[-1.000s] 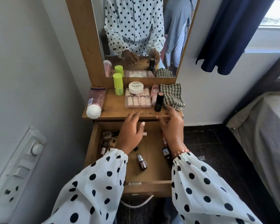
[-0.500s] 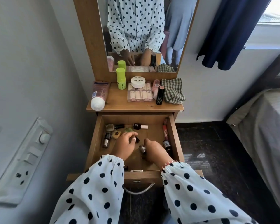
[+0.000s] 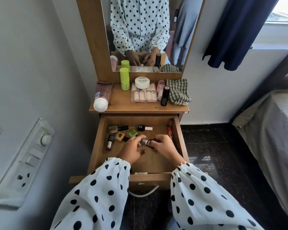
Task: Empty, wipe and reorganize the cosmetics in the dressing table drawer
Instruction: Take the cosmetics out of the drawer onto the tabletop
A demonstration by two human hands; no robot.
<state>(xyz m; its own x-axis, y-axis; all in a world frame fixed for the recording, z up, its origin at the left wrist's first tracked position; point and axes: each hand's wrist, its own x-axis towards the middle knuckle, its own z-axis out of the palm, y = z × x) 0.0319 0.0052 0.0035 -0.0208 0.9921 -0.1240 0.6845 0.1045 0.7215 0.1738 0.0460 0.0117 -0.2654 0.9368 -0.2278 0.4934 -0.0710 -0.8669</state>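
While both hands work inside the open drawer [image 3: 96,143], the left hand [image 3: 131,149] and the right hand [image 3: 163,146] meet at the drawer's middle, and their curled fingers together pinch a small metallic nail polish bottle [image 3: 143,142]. Other nail polish bottles lie in the far left part of the drawer: a gold one [image 3: 114,129], a dark one with a white cap [image 3: 144,128], a green one [image 3: 132,133] and a brown one [image 3: 109,143]. Slim red items [image 3: 170,130] lie along the right wall. On the table [image 3: 120,105] above stand a green stick [image 3: 124,80], a white jar [image 3: 142,82] on a clear case [image 3: 144,95], a black tube [image 3: 165,96], a checked cloth [image 3: 178,92] at the right and a pink tube [image 3: 101,95] lying at the left. A mirror [image 3: 150,30] stands behind the table.
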